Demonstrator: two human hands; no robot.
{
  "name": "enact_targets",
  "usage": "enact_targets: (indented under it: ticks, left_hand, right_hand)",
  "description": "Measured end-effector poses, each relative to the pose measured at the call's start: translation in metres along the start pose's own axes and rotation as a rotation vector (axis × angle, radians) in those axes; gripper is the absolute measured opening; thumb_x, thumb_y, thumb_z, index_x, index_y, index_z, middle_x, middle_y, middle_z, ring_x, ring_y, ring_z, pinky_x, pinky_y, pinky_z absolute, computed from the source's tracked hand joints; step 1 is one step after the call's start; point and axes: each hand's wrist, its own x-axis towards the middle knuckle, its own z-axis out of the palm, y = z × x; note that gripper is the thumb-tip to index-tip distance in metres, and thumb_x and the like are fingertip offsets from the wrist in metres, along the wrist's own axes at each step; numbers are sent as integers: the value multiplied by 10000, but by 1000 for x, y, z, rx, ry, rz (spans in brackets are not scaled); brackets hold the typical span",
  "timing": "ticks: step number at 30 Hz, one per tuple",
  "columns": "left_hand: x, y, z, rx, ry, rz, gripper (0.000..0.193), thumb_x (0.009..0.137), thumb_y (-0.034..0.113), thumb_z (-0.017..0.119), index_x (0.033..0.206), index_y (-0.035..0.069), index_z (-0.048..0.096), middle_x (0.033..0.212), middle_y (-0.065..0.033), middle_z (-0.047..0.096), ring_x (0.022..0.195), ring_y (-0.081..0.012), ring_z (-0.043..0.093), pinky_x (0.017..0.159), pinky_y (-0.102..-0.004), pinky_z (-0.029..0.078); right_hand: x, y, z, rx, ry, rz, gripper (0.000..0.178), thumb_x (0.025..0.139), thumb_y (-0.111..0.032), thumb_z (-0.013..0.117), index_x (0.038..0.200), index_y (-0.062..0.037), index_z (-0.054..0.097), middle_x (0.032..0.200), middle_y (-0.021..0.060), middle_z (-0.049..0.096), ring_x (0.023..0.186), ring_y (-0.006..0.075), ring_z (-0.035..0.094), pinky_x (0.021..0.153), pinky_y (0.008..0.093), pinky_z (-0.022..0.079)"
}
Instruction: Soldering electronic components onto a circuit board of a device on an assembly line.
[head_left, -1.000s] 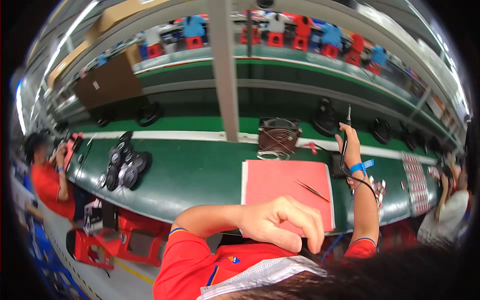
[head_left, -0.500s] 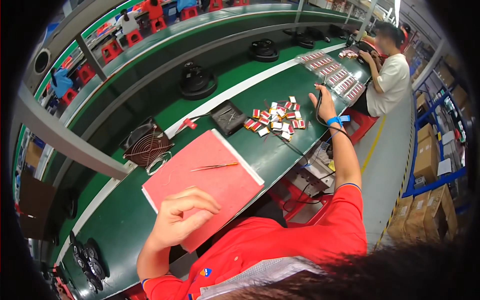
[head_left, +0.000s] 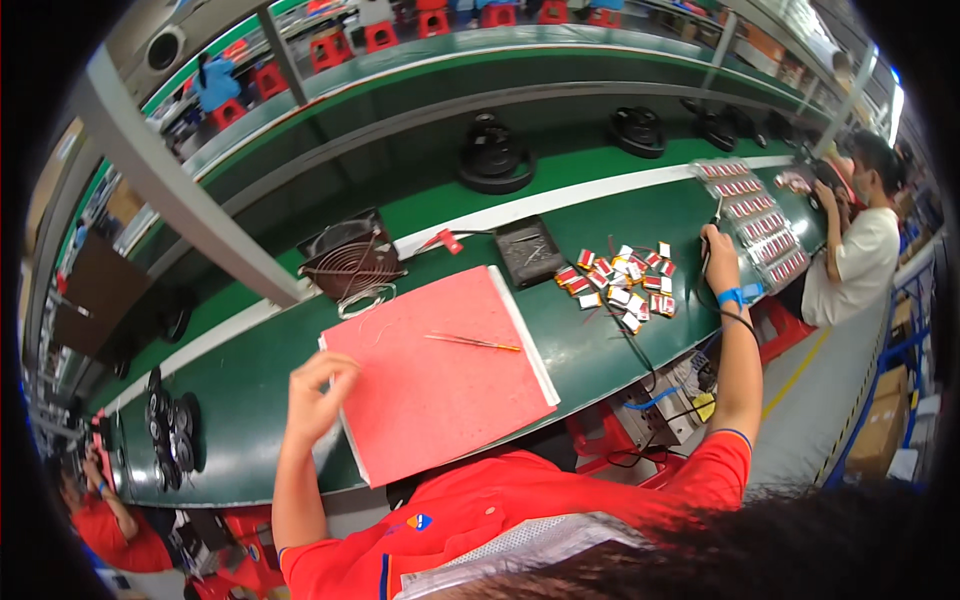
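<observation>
My right hand (head_left: 720,262) is closed around what looks like a soldering iron (head_left: 718,208), its thin tip pointing up and away and its black cable (head_left: 738,318) running along my forearm. A blue strap (head_left: 738,295) circles that wrist. To its left lies a loose pile of small red and white battery packs (head_left: 622,282). My left hand (head_left: 320,392) is over the left edge of a pink-red mat (head_left: 430,400), its fingers loosely bent and nothing visible in them. Tweezers (head_left: 475,342) lie on the mat.
A black tray (head_left: 530,252) of small metal pieces and a fan (head_left: 352,262) stand behind the mat. Plastic trays of batteries (head_left: 752,215) lie right, near a person in white (head_left: 862,255). Black round parts (head_left: 172,430) sit left. A grey post (head_left: 190,170) rises beyond the bench.
The whole view has swung, so the bench sits differently in it. My left hand has moved from above the mat's near part to its left edge. My right hand keeps its hold.
</observation>
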Motion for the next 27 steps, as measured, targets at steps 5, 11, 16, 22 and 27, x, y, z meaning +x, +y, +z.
enact_targets:
  ticks: [5, 11, 16, 22, 27]
  left_hand:
    - [-11, -88, -52, 45, 316, -93, 153, 891, 52, 556, 782, -41, 609, 807, -57, 622, 762, -116, 565, 702, -241, 446]
    - [-22, -178, -117, 207, 720, -353, 252, 855, 243, 627, 847, -2, 684, 735, -70, 667, 702, -118, 594, 664, -277, 471]
    - [-5, -237, -155, 481, 962, -329, 204, 801, 206, 621, 848, 18, 684, 874, -160, 662, 836, -325, 646, 756, -378, 511]
    - [-1, -268, -198, 669, 1044, -550, 358, 789, 179, 657, 1122, 64, 597, 1182, -114, 519, 1108, -300, 512, 921, -415, 451]
    - [3, -292, -222, 757, 945, -642, 384, 810, 154, 600, 1186, 85, 569, 1266, -107, 502, 1094, -332, 527, 918, -440, 464]
  right_hand:
    - [0, -54, -5, 132, 26, -22, 190, 838, 43, 543, 998, -60, 541, 815, 171, 547, 749, 335, 579, 677, 376, 472]
    - [-11, -219, -28, 610, -19, -131, 188, 802, 87, 595, 948, -31, 587, 859, 126, 597, 769, 267, 592, 704, 324, 479]
    - [-49, -335, -36, 755, -304, -322, 209, 785, 102, 596, 933, -45, 600, 913, 155, 649, 830, 288, 637, 726, 323, 506]
    - [-82, -375, 11, 1000, -383, -338, 139, 849, 92, 555, 924, -25, 549, 930, 172, 677, 837, 260, 682, 788, 342, 527]
    - [-75, -386, 7, 1020, -294, -79, 130, 884, 69, 537, 962, -34, 552, 969, 172, 679, 898, 231, 661, 806, 332, 518]
